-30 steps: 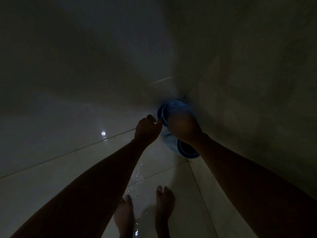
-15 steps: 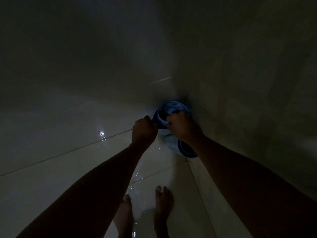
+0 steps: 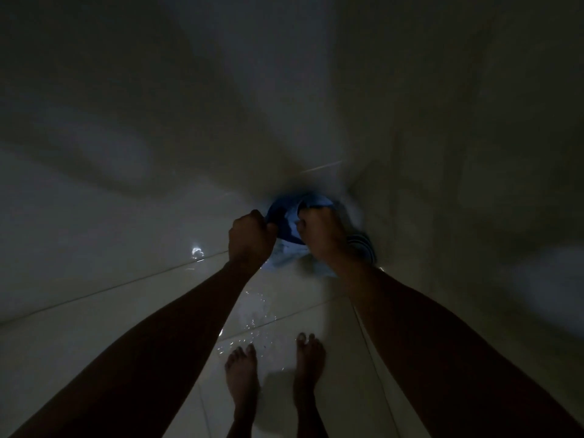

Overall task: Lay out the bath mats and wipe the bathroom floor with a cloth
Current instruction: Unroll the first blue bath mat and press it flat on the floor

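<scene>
1. Wet tile [image 3: 94,311] spreads out on my left, with a bright glint of water [image 3: 196,250] near the grout line; if I shift my weight there, I judge a slip is likely.
2. My left hand [image 3: 251,238] is clenched on the left edge of the blue cloth [image 3: 284,227], fingers curled tight round it.
3. That cloth hangs between my two fists over the floor, in the corner where the walls meet; it looks soaked, so twisting it harder would probably send more drips onto the puddle [image 3: 252,317] below.
4. My right hand [image 3: 320,235] grips the cloth's other end, fingers wrapped over the top. A weak grasp here could let the bundle drop.
5. Something striped [image 3: 361,248] lies just behind my right wrist; too dark to tell what it is.
6. My bare feet [image 3: 275,371] stand beside the splashes, and the dim light hides much of the floor, so I may miss spots.
</scene>
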